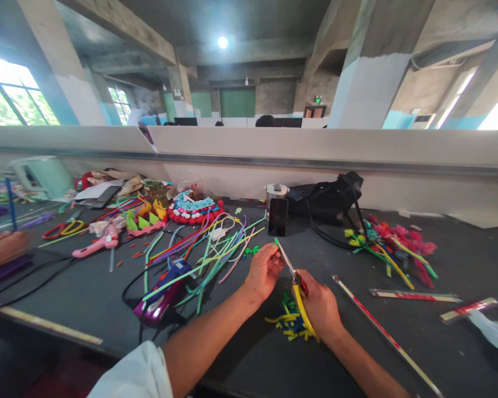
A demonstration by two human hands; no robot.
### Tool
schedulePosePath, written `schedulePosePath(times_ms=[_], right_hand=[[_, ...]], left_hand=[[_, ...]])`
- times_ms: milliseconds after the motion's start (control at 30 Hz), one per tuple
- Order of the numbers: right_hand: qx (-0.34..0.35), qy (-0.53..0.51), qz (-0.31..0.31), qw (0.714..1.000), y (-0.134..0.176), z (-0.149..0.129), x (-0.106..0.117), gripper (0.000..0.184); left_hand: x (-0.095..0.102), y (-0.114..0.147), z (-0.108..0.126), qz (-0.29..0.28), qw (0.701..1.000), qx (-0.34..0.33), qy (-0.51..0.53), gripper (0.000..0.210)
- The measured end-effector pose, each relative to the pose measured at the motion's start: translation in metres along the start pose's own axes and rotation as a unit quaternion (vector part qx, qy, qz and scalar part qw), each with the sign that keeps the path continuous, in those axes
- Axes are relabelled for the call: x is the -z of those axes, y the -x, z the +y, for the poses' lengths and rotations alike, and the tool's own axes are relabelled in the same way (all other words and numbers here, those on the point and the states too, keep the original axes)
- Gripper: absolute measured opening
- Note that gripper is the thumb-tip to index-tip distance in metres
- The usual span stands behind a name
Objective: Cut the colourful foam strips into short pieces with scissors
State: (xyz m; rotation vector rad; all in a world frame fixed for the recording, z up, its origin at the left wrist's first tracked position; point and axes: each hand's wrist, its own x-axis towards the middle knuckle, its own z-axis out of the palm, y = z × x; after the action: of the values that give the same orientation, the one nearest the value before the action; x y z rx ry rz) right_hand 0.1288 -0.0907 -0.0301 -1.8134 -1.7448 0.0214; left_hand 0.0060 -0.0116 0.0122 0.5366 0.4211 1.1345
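Observation:
Fingertips pinched, my left hand (pixel 264 272) holds a small green piece of pipe cleaner (pixel 276 241) above the dark table. My right hand (pixel 320 309) is wrapped around scissors (pixel 301 309) with yellow handles. Their blades point up and away from me, close to the green piece; whether they touch it I cannot tell. Below the hands lies a pile of short yellow, green and blue cut pieces (pixel 292 320). Left of my left hand, long pipe cleaners (pixel 216 254) in several colours spread across the table, with more green bits beside them.
A phone (pixel 278 216) leans upright before a lidded jar (pixel 276 191), near a black bag (pixel 332 199). Pink fuzzy flowers (pixel 415 243) and wrapped sticks (pixel 385 331) lie right. A purple device (pixel 161 304), pink glue gun (pixel 97 244) and another person's hand (pixel 4 249) are left.

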Motion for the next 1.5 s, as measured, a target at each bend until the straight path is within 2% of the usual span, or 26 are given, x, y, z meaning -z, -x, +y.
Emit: schedulePosePath(times_ms=[200,267,367,467,633,700,767,867,933,1000,1100,1200,1333,1500], right_hand=[[-0.020,-0.067,0.025,0.997,-0.003,0.004,-0.001,0.021],[-0.034,-0.108,0.053,0.992,-0.007,0.008,-0.001,0.023],[-0.034,-0.176,0.097,0.979,-0.011,0.010,0.001,0.027],[-0.037,-0.225,0.118,0.966,-0.014,0.010,0.003,0.033],[-0.081,-0.288,0.129,0.945,-0.014,0.013,0.005,0.042],[-0.086,-0.299,0.121,0.942,-0.014,0.015,0.004,0.043],[-0.084,-0.297,0.112,0.945,-0.015,0.016,0.003,0.043],[-0.087,-0.292,0.108,0.946,-0.015,0.016,0.004,0.042],[-0.097,-0.304,0.108,0.942,-0.016,0.014,0.006,0.042],[-0.108,-0.325,0.105,0.934,-0.016,0.012,0.008,0.041],[-0.117,-0.357,0.097,0.921,-0.016,0.008,0.011,0.040],[-0.113,-0.404,0.085,0.904,-0.016,0.007,0.010,0.040],[-0.110,-0.443,0.072,0.887,-0.016,0.007,0.007,0.043],[-0.097,-0.418,0.083,0.900,-0.015,0.006,0.009,0.042]], left_hand=[[0.003,0.000,-0.002,-0.001,0.997,-0.039,-0.066,0.015],[0.005,-0.001,-0.003,0.002,0.988,-0.065,-0.137,0.012],[0.007,-0.002,-0.006,0.022,0.958,-0.104,-0.265,0.010],[0.007,0.000,-0.009,0.018,0.905,-0.134,-0.403,0.010],[0.008,0.010,-0.014,-0.077,0.761,-0.220,-0.606,0.007],[0.008,0.013,-0.016,-0.108,0.730,-0.245,-0.629,0.007],[0.009,0.015,-0.018,-0.119,0.737,-0.257,-0.614,0.008],[0.010,0.014,-0.021,-0.105,0.787,-0.233,-0.561,0.007],[0.011,0.011,-0.022,-0.088,0.830,-0.170,-0.523,0.008],[0.012,0.007,-0.021,-0.074,0.876,-0.077,-0.471,0.012],[0.013,0.003,-0.017,-0.076,0.916,0.040,-0.393,0.012],[0.014,0.001,-0.012,-0.095,0.929,0.107,-0.342,0.011],[0.015,0.003,-0.006,-0.118,0.937,0.162,-0.284,0.012],[0.013,0.006,-0.006,-0.119,0.934,0.222,-0.253,0.015]])
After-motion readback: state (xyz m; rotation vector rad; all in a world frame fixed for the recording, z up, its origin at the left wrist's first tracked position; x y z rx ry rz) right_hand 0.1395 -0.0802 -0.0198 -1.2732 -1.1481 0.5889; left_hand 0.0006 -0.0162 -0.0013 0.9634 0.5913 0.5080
